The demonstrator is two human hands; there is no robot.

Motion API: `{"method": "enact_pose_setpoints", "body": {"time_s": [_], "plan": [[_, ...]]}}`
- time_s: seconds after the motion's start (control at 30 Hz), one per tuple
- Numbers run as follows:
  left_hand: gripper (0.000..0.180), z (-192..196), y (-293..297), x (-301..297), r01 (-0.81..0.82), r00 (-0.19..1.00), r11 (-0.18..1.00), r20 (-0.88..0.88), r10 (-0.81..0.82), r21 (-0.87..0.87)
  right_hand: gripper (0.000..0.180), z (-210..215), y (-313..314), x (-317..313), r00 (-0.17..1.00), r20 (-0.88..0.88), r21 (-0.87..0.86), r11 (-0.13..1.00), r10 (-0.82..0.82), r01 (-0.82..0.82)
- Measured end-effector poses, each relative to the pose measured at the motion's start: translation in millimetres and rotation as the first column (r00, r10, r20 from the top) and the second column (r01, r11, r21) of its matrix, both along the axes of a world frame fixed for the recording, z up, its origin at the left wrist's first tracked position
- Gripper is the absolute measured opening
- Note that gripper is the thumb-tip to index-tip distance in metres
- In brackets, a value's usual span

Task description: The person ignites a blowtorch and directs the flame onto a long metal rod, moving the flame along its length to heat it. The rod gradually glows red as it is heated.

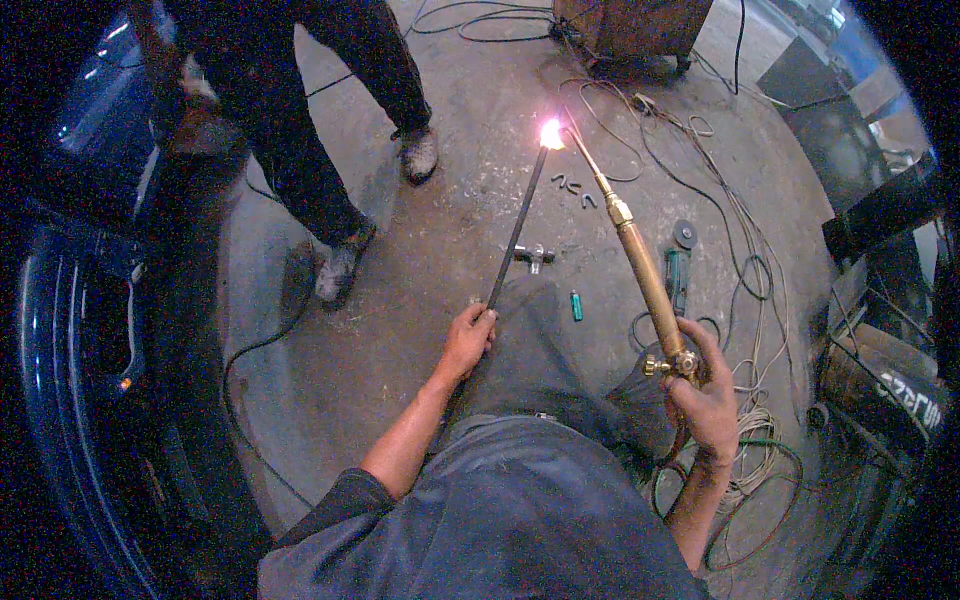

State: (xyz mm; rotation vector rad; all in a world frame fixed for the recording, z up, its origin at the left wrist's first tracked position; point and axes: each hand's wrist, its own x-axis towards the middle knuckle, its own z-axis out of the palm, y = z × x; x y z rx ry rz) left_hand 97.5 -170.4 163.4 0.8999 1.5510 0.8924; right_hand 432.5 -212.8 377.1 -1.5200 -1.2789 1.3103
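My left hand [468, 340] is closed round the lower end of a dark metal rod [520, 220], which slants up and away from me. The rod's far tip glows white-pink in the flame. In my right hand [708, 402] is a brass gas torch [645, 270], gripped near its valve knobs. Its thin bent nozzle points at the rod's tip, where bright glare hides the exact gap. On the floor beyond lie several small bent metal pieces [572, 186]. Between my hands, further down, are a hammer [534, 258] and a green lighter [576, 306].
A green angle grinder [680, 265] lies right of the torch. Tangled hoses and cables [750, 270] run along the right side. Another person's shoe [345, 265] stands at the left, near a dark blue car [75, 400]. A wheeled metal cabinet [630, 30] is at the back.
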Motion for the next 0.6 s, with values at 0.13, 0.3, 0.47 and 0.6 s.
{"method": "enact_pose_setpoints", "body": {"time_s": [0.13,0.3,0.47,0.6], "plan": [[0.022,-10,-1,-2,0.013,1.000,0.999,0.018,-0.013,0.032,0.066,1,-1,-1,1.000,-0.002,-0.021,1.000,0.003,-0.003],[0.023,-10,-2,-1,0.021,1.000,0.999,-0.024,-0.020,0.048,0.067,-8,-2,1,0.999,-0.040,-0.017,1.000,-0.006,0.005],[0.024,3,-4,3,0.011,0.999,1.000,-0.052,-0.011,0.016,0.067,-2,-1,-1,1.000,0.007,-0.035,0.999,0.001,-0.001],[0.025,-2,-3,0,0.025,0.999,0.999,-0.038,-0.024,0.032,0.067,-5,1,5,1.000,0.001,-0.025,1.000,0.017,-0.017]]}}
